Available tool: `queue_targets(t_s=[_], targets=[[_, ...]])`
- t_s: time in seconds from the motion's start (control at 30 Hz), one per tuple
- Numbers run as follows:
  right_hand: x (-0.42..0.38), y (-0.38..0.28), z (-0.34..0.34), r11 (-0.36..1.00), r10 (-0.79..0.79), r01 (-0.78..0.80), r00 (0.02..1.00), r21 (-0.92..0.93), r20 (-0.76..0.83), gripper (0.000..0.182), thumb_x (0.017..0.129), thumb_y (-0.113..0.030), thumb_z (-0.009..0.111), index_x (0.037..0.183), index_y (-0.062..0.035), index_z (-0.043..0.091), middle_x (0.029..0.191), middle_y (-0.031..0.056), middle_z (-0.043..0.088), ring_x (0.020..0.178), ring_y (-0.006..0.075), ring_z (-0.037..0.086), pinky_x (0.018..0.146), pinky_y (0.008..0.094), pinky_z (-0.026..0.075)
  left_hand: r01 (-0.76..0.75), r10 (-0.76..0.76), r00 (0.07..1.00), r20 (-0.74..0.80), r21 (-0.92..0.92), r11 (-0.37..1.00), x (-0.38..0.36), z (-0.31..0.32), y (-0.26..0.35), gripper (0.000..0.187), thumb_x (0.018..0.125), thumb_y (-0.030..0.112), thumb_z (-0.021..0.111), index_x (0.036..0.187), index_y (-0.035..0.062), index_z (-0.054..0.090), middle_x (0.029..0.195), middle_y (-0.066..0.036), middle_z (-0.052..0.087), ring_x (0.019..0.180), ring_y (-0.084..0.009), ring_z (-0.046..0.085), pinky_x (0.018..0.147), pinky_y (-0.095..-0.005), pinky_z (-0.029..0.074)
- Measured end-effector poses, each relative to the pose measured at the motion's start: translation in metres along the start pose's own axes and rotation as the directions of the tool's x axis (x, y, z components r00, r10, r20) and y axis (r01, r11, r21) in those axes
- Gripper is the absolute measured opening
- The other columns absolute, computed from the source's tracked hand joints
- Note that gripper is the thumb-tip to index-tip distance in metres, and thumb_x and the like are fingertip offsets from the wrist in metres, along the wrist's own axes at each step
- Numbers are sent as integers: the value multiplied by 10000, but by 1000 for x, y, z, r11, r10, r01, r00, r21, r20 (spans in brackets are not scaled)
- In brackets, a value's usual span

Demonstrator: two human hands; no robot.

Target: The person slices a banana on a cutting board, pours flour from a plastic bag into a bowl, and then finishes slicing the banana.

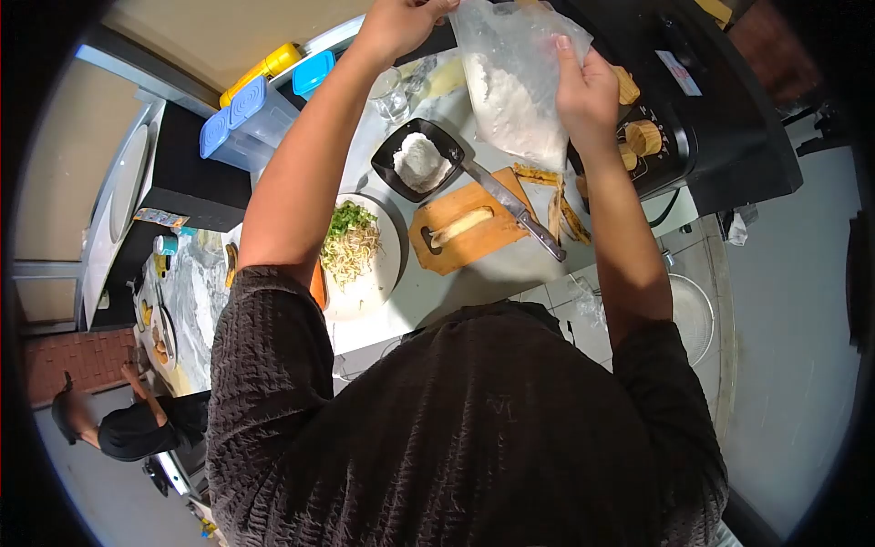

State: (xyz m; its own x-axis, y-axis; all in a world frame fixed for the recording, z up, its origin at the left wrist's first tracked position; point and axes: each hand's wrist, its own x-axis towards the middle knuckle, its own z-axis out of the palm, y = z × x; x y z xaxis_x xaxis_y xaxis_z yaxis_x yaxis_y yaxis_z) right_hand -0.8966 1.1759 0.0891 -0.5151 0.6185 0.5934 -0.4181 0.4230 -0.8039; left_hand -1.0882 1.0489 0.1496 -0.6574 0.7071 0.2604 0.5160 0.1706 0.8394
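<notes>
A clear plastic bag of white, flour-like powder hangs at the top of the view, over the far side of the counter. My left hand pinches its upper left corner, partly cut off by the frame edge. Thumb against the plastic, my right hand grips the bag's right side; its other fingers are mostly hidden. Below the bag, a black square bowl holds a heap of white powder. A knife lies across the wooden cutting board, beside a peeled banana.
Banana peels lie right of the board. A white plate carries bean sprouts and chopped greens. A glass and blue-lidded containers stand at left. A black appliance with wooden knobs is at right. Another person works at far left.
</notes>
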Motion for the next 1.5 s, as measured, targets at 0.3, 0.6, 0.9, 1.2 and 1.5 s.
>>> queue_targets(t_s=[0.3, 0.6, 0.9, 1.2, 1.5], targets=[[18, 26, 21, 985, 93, -95, 996, -145, -19, 243, 974, -193, 572, 976, 0, 720, 796, 38, 703, 700, 74, 575, 672, 256, 463, 73, -75, 997, -11, -135, 988, 31, -12, -19, 248, 985, 200, 564, 835, 17, 639, 729, -31, 627, 634, -119, 571, 590, -264, 466], [57, 55, 69, 913, 7, -21, 999, -408, -35, 251, 936, -249, 605, 956, -20, 707, 740, 119, 688, 643, 149, 610, 644, 303, 472, 86, -88, 996, 9, -321, 943, 64, -35, -75, 227, 995, 156, 523, 960, -37, 639, 868, -95, 679, 771, -151, 632, 747, -285, 524], [118, 98, 117, 918, 153, -146, 988, -369, -9, 333, 936, -350, 577, 946, -48, 717, 815, 131, 713, 724, 262, 664, 705, 350, 496, 88, -82, 996, 35, -260, 962, 89, -80, -107, 243, 996, 167, 534, 971, -53, 634, 889, -107, 687, 821, -156, 653, 768, -280, 534], [136, 196, 156, 917, 274, -242, 960, -316, 60, 373, 909, -327, 642, 994, 36, 665, 851, 146, 709, 817, 181, 673, 741, 325, 498, 108, -165, 982, -96, -431, 896, 130, -79, -197, 309, 988, 207, 571, 1062, -92, 595, 994, -146, 672, 903, -216, 703, 879, -298, 554], [131, 214, 146, 912, 115, -90, 993, -400, 39, 442, 909, -207, 641, 1249, 54, 533, 1094, 150, 684, 971, 190, 650, 851, 308, 502, 136, -176, 982, -62, -405, 904, 128, -87, -201, 233, 974, 167, 565, 973, -55, 635, 931, -111, 684, 873, -178, 656, 794, -295, 534]])
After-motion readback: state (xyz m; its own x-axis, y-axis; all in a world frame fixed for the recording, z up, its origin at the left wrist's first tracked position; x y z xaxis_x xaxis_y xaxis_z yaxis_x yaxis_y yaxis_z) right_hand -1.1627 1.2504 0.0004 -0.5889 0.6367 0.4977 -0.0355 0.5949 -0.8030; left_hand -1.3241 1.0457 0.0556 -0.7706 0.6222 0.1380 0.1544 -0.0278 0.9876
